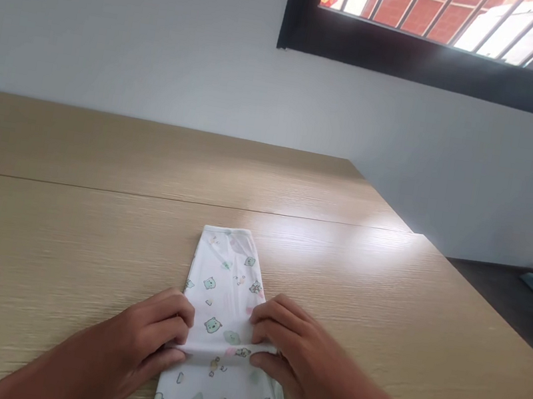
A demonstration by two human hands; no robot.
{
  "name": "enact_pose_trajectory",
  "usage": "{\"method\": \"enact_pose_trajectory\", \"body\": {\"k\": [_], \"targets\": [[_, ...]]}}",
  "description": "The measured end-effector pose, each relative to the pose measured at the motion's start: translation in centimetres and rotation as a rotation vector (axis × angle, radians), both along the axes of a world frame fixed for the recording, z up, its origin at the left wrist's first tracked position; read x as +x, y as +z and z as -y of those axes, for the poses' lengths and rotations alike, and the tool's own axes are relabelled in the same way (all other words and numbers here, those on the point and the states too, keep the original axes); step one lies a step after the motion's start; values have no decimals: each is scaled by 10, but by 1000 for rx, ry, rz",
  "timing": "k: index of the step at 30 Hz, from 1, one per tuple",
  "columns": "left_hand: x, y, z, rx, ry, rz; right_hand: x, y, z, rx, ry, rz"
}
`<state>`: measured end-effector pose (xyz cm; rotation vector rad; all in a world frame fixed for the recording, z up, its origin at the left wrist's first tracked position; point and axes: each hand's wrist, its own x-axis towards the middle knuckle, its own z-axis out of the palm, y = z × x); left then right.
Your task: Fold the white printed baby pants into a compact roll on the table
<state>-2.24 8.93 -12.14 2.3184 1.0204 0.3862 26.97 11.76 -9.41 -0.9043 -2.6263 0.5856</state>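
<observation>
The left hand (153, 333) and right hand (292, 346) pinch opposite edges of the cloth (216, 299) on the counter (61, 248), apparently forming a crease (205, 349), which calls for even tension.

Fingers (175, 310) pinch printed cloth (224, 307) at both sides

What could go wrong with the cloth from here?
The left hand and right hand pinch the printed cloth at opposite side edges, so uneven pulling could skew it. The raised ridge between them might settle into a crooked crease. The cloth's near end runs out of the picture, so a wrinkle there could go unseen.
</observation>
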Motion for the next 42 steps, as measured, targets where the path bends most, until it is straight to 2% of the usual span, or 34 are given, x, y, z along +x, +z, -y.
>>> {"method": "enact_pose_trajectory", "body": {"k": [7, 11, 16, 18, 23, 28, 34, 39, 42], "targets": [[-6, -3, 3, 39, 43, -41, 4, 5, -3, -105, -2, 6], [-2, 3, 2, -53, 79, -51, 3, 6, 0, -115, 5, 37], [11, 6, 4, -167, 134, 43, -2, 5, 7, -25, -16, 18], [18, 4, 7, -100, 150, 74, -7, 4, 10, 5, -14, -5], [38, -4, 9, 190, 175, 116, -21, -3, 17, 118, -47, -99], [48, -6, 6, 233, 172, 157, -28, -11, 20, 158, -75, -125], [32, -6, 2, 79, 167, 182, -14, -7, 15, 120, -76, -48], [6, 0, -7, 16, 50, 100, 4, 6, 3, -20, -24, 50], [0, 7, -10, -25, 35, 54, 8, 13, -1, -75, -6, 94]]}}
